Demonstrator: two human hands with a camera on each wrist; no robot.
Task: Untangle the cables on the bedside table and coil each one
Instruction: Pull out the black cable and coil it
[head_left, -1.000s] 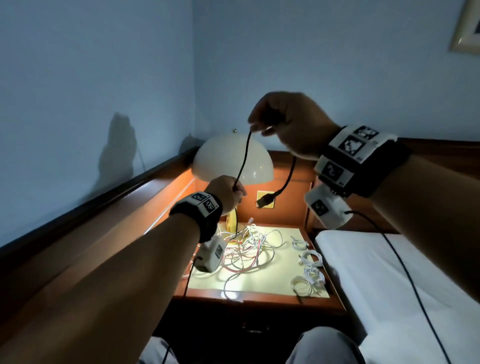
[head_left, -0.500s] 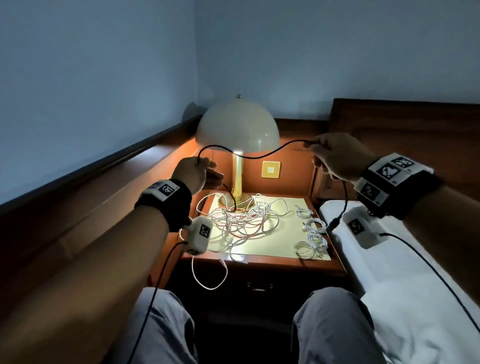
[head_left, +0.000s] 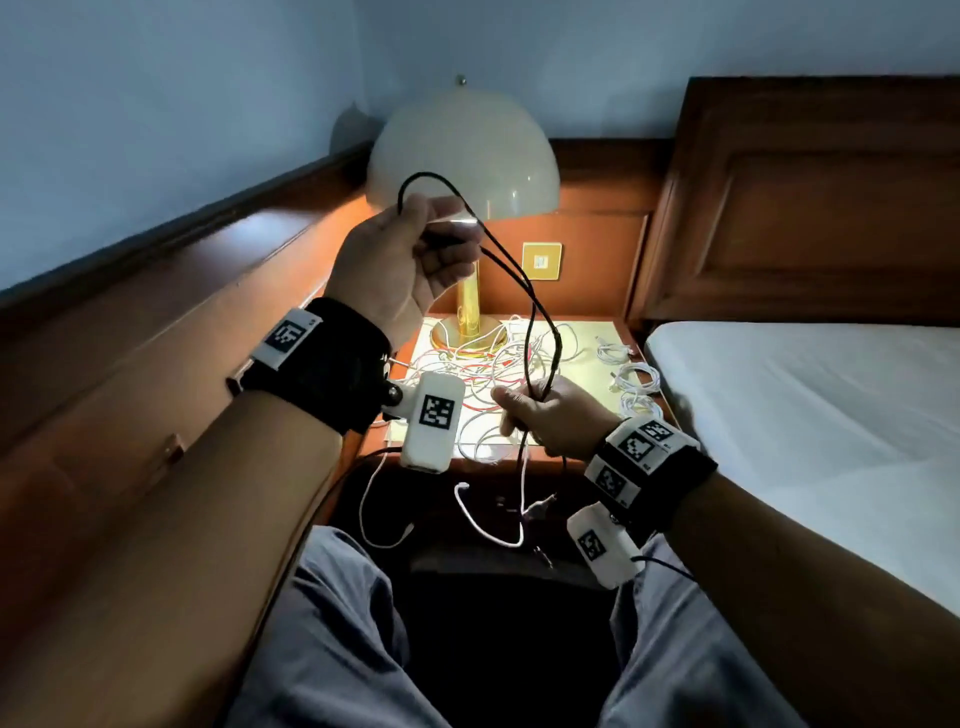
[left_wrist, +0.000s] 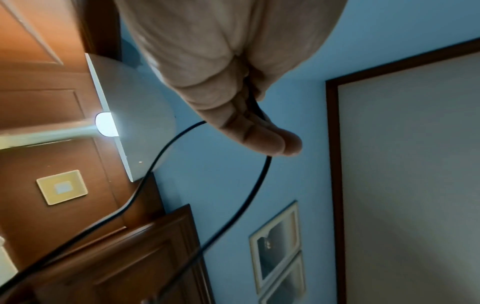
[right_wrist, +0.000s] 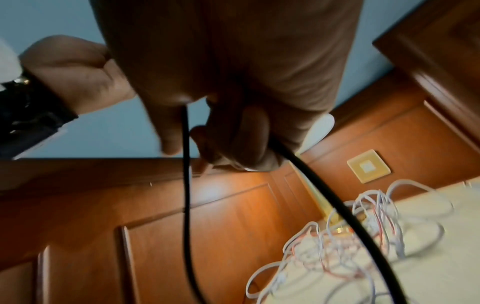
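Three white coils are already laid along the bedside table's right edge, the black cable is being looped (pinched by the left hand, gripped by the right hand), and the white-and-red tangle is left.

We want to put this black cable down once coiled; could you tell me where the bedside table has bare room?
Bare top shows between the tangle and the white coils, toward the front edge. Around the lamp base it is crowded with loose cables.
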